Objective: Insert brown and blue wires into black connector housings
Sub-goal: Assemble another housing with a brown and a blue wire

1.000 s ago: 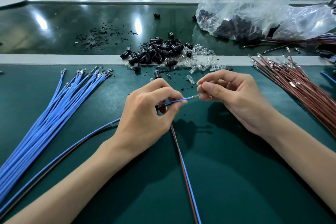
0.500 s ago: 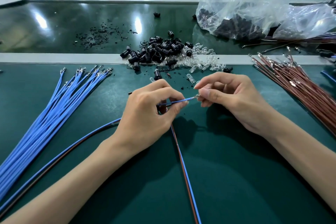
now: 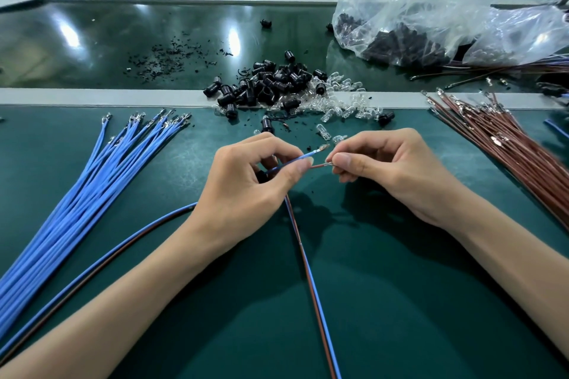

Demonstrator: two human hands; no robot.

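A green work table [image 3: 400, 301] is seen, crossed by a pale strip [image 3: 92, 97], with a glossy darker surface behind it. Black crumbs [image 3: 163, 60] are scattered on that far surface. A fanned bundle of blue wires [image 3: 77, 203] is laid at the left and a bundle of brown wires [image 3: 517, 157] at the right, both well apart from the hands. A pile of black connector housings [image 3: 271, 83] is heaped on the strip just beyond the hands, with small clear plastic parts [image 3: 345, 101] mixed in beside it.

A single blue wire [image 3: 292, 162] is pinched between thumb and forefinger of the left hand [image 3: 246, 191], its metal tip raised toward the right hand [image 3: 391, 172]. The end of a single brown wire [image 3: 318, 165] is pinched by the right thumb and forefinger. Both wires are run side by side from under the left hand toward the near edge. Something dark is glimpsed inside the left palm; what it is cannot be told.

A clear plastic bag [image 3: 431, 3], slumped at the far right, is seen to hold many black parts.
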